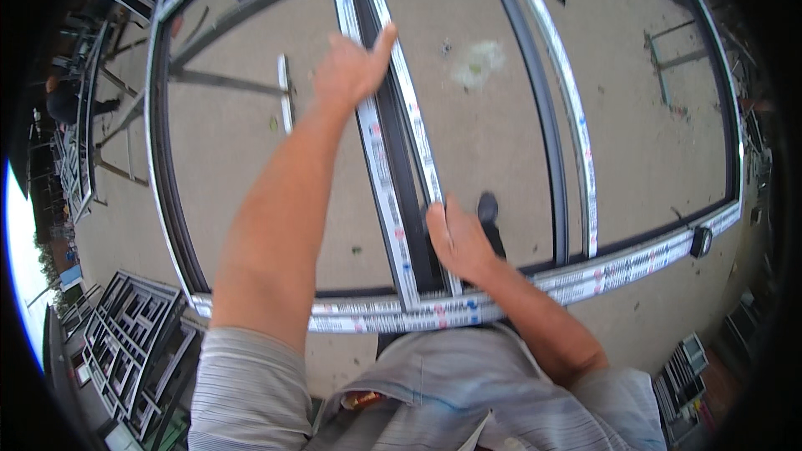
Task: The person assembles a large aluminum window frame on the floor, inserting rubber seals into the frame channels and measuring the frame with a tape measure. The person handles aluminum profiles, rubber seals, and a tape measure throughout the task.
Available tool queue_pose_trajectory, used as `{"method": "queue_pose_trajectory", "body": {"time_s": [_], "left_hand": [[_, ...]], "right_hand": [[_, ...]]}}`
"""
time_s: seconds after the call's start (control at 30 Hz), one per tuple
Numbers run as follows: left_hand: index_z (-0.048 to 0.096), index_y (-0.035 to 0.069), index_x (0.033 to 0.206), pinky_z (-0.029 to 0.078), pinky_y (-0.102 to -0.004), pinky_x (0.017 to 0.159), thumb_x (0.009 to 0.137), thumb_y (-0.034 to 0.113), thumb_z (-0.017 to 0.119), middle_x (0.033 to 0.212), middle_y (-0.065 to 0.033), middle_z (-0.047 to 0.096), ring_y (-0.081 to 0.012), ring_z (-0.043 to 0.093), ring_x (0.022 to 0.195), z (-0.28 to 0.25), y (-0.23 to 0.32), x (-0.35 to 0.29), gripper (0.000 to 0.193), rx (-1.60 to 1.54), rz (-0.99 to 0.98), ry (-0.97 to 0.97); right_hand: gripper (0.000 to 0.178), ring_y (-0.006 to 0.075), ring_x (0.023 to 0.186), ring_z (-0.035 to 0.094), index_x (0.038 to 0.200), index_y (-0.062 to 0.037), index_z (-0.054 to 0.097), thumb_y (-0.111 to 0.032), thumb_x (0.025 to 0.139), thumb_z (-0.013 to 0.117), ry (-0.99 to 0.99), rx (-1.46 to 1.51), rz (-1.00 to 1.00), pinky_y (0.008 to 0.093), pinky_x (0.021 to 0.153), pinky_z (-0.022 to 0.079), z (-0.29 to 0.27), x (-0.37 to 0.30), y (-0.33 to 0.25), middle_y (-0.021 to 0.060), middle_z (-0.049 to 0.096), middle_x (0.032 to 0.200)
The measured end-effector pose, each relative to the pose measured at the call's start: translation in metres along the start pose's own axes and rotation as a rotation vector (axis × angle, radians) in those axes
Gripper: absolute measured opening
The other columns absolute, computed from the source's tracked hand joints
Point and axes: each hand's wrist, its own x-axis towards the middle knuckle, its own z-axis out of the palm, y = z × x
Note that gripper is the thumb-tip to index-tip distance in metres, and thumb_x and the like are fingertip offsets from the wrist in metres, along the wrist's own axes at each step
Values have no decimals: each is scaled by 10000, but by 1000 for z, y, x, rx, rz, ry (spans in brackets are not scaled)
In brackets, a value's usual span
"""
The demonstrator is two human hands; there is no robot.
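Observation:
A large metal window frame (338,317), dark inside and faced with pale printed film, lies level in front of me. Two film-covered bars (386,192) run up its middle with a dark channel between them. Over the upper part of these bars is my left hand (347,71), its thumb stretched across to the narrower right-hand bar (411,108); its fingers are curled and partly hidden. My right hand (459,238) closes round that narrower bar lower down, close to the frame's near rail. The undersides of both grips are hidden.
Farther right, a dark bar (543,108) and a curved film-covered bar (568,88) cross the frame. A small black object (701,241) sits on the near rail's right end. Metal stands (225,79) show beneath. Stacked grilles (125,342) lie left; another person (65,102) is far left.

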Motion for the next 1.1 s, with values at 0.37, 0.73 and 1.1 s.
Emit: {"method": "queue_pose_trajectory", "body": {"time_s": [0.37, 0.73, 1.1], "left_hand": [[457, -256, 1424, 500, -494, 1137, 936, 828, 587, 1373, -455, 612, -506, 629, 1341, 0, 1, 1, 1196, -178, -44, 29], [462, -215, 1463, 489, -490, 1145, 942, 849, 548, 1413, -412, 615, -488, 620, 1356, 2, 0, 0, 1188, -170, -18, 41], [482, -235, 1424, 485, -496, 1139, 984, 843, 475, 1362, -441, 627, -510, 626, 1338, 7, -9, 11, 1165, -127, -2, 62]], "right_hand": [[491, 540, 726, 640, 1037, 49, 494, -409, 1185, 394, -81, 145, -3, 571, 677, 481, -4, 9, -1, 319, 622, 759], [532, 297, 707, 589, 1052, 17, 520, -467, 1194, 351, -24, 152, -47, 446, 670, 481, 6, 8, 11, 162, 581, 759], [636, 499, 782, 657, 1037, 37, 557, -539, 1173, 322, -77, 209, 23, 544, 754, 510, 9, 12, 13, 284, 646, 798]]}}
